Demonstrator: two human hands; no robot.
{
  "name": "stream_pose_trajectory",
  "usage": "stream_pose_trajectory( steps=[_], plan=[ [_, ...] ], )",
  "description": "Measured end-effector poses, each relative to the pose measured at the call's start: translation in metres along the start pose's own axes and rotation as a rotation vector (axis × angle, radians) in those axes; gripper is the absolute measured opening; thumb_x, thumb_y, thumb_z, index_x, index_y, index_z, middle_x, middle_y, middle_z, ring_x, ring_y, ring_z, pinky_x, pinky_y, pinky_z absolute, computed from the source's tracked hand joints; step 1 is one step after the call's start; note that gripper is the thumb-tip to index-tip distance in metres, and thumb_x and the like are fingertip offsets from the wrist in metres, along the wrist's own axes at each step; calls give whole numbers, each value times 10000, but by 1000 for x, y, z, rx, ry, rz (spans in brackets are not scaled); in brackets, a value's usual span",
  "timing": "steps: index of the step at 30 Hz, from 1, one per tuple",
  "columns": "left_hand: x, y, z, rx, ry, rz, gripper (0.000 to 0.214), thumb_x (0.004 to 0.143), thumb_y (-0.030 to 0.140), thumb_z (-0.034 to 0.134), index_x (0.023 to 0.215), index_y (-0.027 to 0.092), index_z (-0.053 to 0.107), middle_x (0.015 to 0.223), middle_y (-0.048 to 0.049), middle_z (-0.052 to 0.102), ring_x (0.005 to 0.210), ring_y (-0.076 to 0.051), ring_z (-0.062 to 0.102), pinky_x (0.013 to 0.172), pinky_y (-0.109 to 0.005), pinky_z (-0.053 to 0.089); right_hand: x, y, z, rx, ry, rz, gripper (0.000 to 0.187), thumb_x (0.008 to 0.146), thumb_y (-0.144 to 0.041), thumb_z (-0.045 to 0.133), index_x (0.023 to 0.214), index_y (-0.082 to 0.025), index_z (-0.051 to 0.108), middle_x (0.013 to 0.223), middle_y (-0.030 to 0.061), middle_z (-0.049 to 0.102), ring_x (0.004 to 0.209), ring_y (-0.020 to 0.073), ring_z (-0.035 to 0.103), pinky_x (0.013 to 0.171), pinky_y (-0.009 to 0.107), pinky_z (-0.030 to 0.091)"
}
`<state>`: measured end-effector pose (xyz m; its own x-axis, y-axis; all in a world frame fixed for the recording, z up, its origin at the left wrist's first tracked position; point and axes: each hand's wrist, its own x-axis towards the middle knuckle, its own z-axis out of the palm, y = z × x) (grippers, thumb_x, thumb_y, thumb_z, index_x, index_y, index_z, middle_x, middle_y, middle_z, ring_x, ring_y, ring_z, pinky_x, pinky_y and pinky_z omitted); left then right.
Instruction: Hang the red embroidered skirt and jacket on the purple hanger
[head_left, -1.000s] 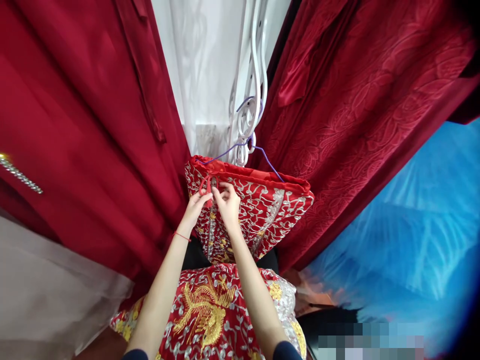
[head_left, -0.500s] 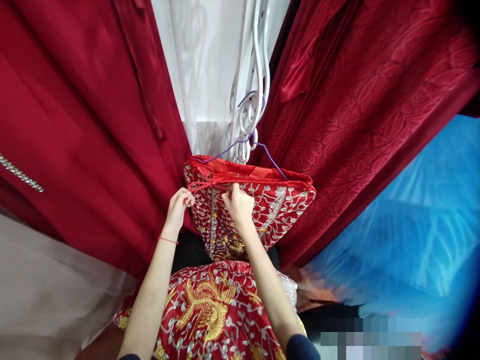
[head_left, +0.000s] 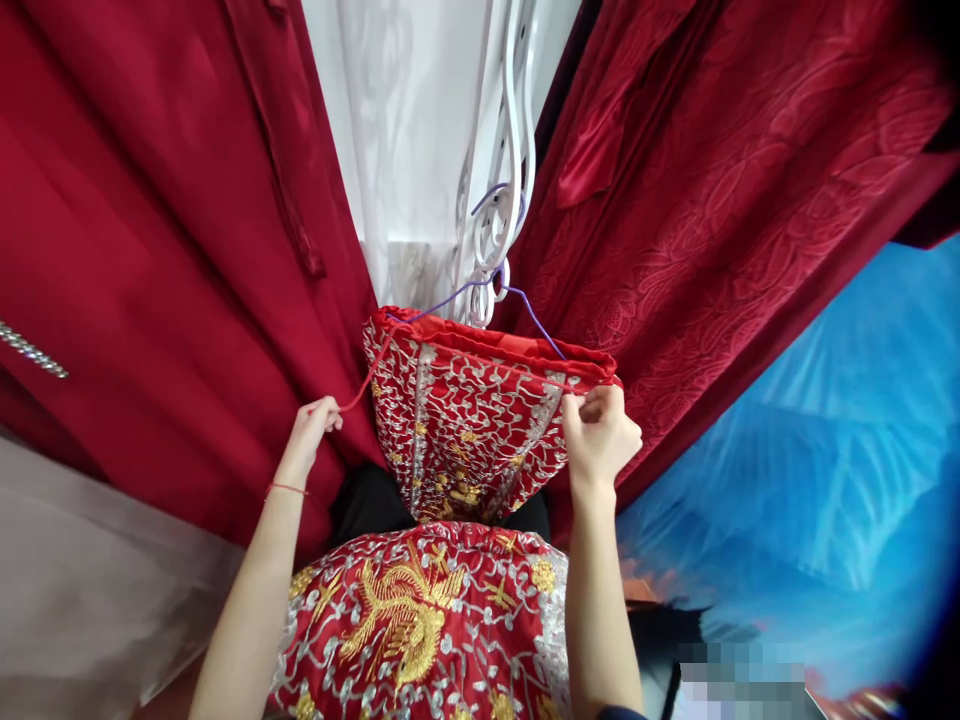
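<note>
In front of me a red skirt (head_left: 472, 400) with silver and gold embroidery hangs from a purple wire hanger (head_left: 530, 308). A thin red cord (head_left: 369, 376) comes out near the left end of its waistband. My left hand (head_left: 313, 430), closed in a pinch left of the skirt, holds one length of this cord. Another length runs across the front to my right hand (head_left: 604, 440), which is closed on it at the waistband's right end. The lower part of the embroidered cloth (head_left: 420, 620), with a gold bird motif, spreads below between my forearms.
The hanger hooks onto a white scrolled metal rack (head_left: 510, 130). Dark red garments (head_left: 150, 250) hang at left, and a patterned red one (head_left: 712, 220) hangs at right. Blue feathery fabric (head_left: 810, 430) lies beyond that, with pale sheer cloth (head_left: 90, 580) at lower left.
The looped bow at the left of the waistband has come undone. My right hand has moved right, drawing cord across the skirt. My left hand has moved left and slightly down with its end.
</note>
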<state>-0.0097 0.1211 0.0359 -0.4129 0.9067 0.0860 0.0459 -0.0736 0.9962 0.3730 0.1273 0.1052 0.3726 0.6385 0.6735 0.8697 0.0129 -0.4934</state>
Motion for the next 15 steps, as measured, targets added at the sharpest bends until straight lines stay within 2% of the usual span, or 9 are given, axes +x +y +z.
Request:
stream_pose_trajectory(
  steps=[2, 4, 7, 9, 11, 13, 15],
  plan=[
    [-5, 2, -3, 147, -100, -35, 248, 627, 303, 672, 520, 214, 466, 482, 39, 496, 517, -130, 508, 528, -236, 376, -7, -3, -3, -5, -47, -136, 155, 871, -343, 490, 788, -226, 550, 605, 40, 637, 574, 222, 622, 574, 289, 370],
    [-10, 10, 0, 397, -156, 24, 150, 637, 291, 711, 600, 220, 585, 616, 12, 643, 625, -168, 596, 581, -248, 417, -13, -14, -1, 9, -136, -290, 169, 873, -331, 485, 777, -216, 563, 585, 22, 641, 549, 196, 623, 548, 266, 334],
    [-15, 37, 19, 721, -58, 326, 93, 790, 309, 644, 844, 240, 673, 842, -13, 722, 729, -175, 636, 653, -254, 443, -14, -45, 10, 58, -310, -492, 211, 914, -310, 449, 885, -190, 620, 669, 28, 703, 576, 164, 639, 542, 246, 320],
    [-14, 61, 36, 731, 18, 545, 217, 867, 291, 586, 1063, 232, 658, 906, -22, 717, 700, -157, 622, 662, -249, 442, -12, -73, 18, 96, -409, -597, 270, 942, -285, 415, 1056, -183, 637, 759, 36, 736, 640, 163, 666, 558, 238, 338],
    [-10, 86, 53, 720, 17, 686, 371, 899, 272, 562, 1265, 218, 589, 945, -24, 712, 673, -142, 607, 656, -242, 433, -8, -103, 28, 122, -481, -671, 377, 957, -259, 400, 1289, -191, 565, 854, 47, 754, 730, 181, 695, 603, 233, 383],
    [-3, 107, 67, 773, -13, 736, 483, 897, 256, 571, 1376, 217, 526, 985, -23, 713, 668, -139, 607, 642, -241, 424, -4, -131, 38, 91, -537, -698, 494, 962, -251, 411, 1451, -186, 428, 944, 81, 758, 811, 210, 708, 673, 251, 438],
    [4, 120, 76, 885, -76, 727, 500, 883, 252, 584, 1380, 239, 538, 1007, -20, 720, 694, -149, 623, 628, -244, 416, -2, -154, 45, 10, -589, -678, 518, 967, -247, 407, 1477, -157, 383, 998, 123, 752, 862, 238, 712, 741, 288, 481]
  ],
)
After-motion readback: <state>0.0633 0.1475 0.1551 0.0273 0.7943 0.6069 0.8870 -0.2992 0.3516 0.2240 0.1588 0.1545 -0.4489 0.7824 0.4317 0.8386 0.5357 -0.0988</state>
